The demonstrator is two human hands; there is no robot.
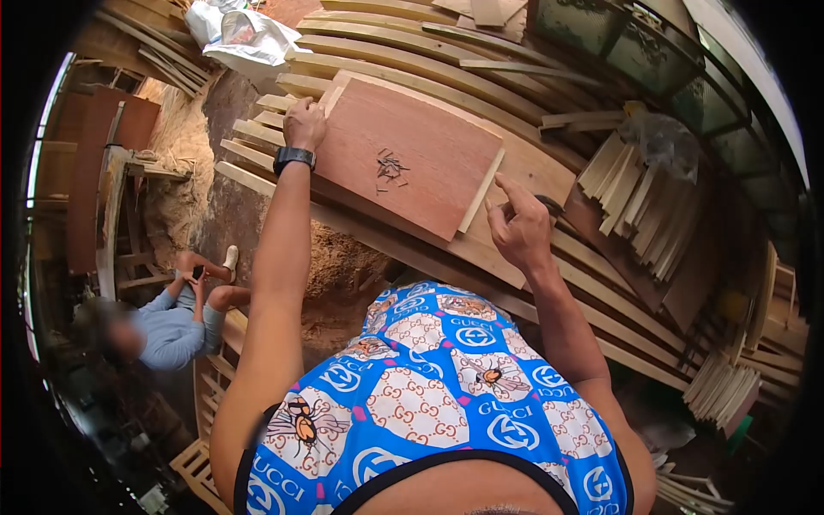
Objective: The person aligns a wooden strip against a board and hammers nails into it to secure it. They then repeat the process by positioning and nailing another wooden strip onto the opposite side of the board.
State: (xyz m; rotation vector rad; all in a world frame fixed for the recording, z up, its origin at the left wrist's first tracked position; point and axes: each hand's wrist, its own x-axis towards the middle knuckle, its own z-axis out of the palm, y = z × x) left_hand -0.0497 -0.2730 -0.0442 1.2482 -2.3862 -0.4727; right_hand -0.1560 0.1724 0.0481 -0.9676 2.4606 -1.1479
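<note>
A reddish-brown plywood panel (403, 146) with pale wood strips along its edges lies on the planks in front of me. A small heap of dark nails (390, 168) rests on its face. At the panel's left end, my left hand (305, 126) is closed on the edge, a dark watch on its wrist. My right hand (522, 225) is at the right end, index finger and thumb apart beside the pale strip (482, 190); its other fingers are curled. Behind that hand is a dark curved object (549, 205), partly hidden.
Long curved planks (412, 64) run under and beyond the panel. Bundled wood strips (644, 202) and a clear plastic bag (668, 144) are at right. White sacks (240, 34) lie at upper left. Another person (176, 330) sits at left, and sawdust (343, 266) covers the ground.
</note>
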